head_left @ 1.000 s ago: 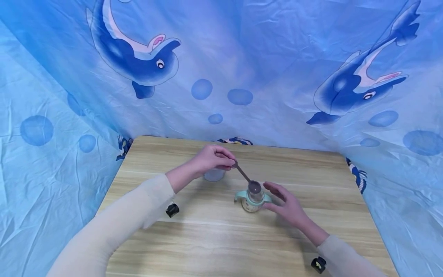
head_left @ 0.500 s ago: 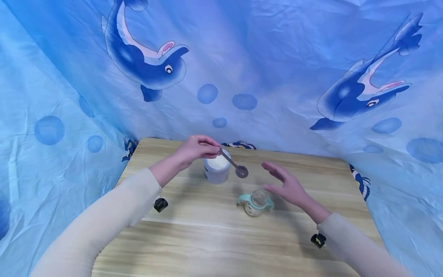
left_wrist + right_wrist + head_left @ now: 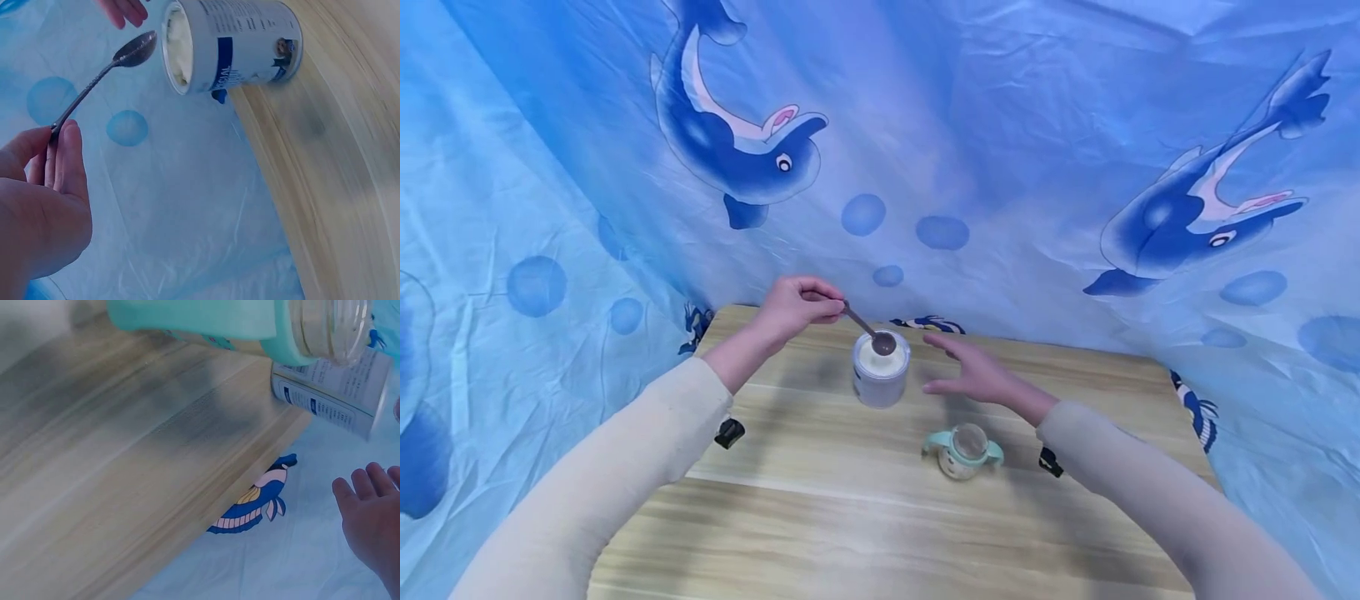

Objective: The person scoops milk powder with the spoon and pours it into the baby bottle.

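My left hand [image 3: 797,310] pinches the end of a dark spoon's handle, and the spoon's bowl [image 3: 884,342] hangs over the mouth of a white can [image 3: 880,387]. Pale powder [image 3: 181,47] fills the can close to its rim. In the left wrist view the spoon [image 3: 134,50] looks apart from the powder. My right hand [image 3: 973,372] hovers just right of the can with its fingers extended, holding nothing. Nearer me stands an uncapped clear baby bottle [image 3: 958,463] with mint green handles; its mouth shows in the right wrist view beside the mint handle [image 3: 194,317].
Everything stands on a wood-grain table [image 3: 820,517]. A blue curtain [image 3: 1000,167] printed with dolphins hangs behind the table's back edge and along both sides. A dark wrist camera [image 3: 730,432] sits at my left sleeve.
The spoon has gone from above the bottle's mouth, leftward and away from me, to above the can. My right hand has left the bottle's side and moved toward the can.
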### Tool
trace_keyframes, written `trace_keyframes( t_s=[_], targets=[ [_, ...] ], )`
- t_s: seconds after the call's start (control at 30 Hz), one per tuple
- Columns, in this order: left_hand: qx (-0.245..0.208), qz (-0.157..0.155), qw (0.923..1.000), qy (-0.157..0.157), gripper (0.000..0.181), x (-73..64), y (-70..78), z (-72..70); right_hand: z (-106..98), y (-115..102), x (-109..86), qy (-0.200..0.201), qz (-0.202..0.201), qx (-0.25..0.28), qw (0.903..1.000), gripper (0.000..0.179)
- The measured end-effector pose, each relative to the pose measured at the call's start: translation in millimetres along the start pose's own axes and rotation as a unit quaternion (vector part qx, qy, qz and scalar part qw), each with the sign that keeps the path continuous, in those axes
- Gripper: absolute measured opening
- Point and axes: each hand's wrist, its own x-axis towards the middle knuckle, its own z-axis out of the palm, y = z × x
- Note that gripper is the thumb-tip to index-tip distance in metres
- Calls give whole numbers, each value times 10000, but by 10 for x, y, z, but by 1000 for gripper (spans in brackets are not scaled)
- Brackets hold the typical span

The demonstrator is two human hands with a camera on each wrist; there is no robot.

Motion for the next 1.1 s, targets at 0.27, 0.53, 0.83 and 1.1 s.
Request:
trace_keyframes(
  t_s=[0.27,0.53,0.83,1.1],
  targets=[
    [1817,930,9788,188,11,30,-107,-7,113,0,289,-377,-52,-15,9993,97],
    [2621,1702,9499,81,8,49,-181,56,214,2,427,-300,-273,-85,9991,100],
    [3377,2416,9094,-236,6,56,-204,87,312,55,516,-189,-161,198,9995,108],
    [3759,2539,8898,-498,7,35,-207,78,401,79,546,-110,-310,353,9988,111]
  ],
)
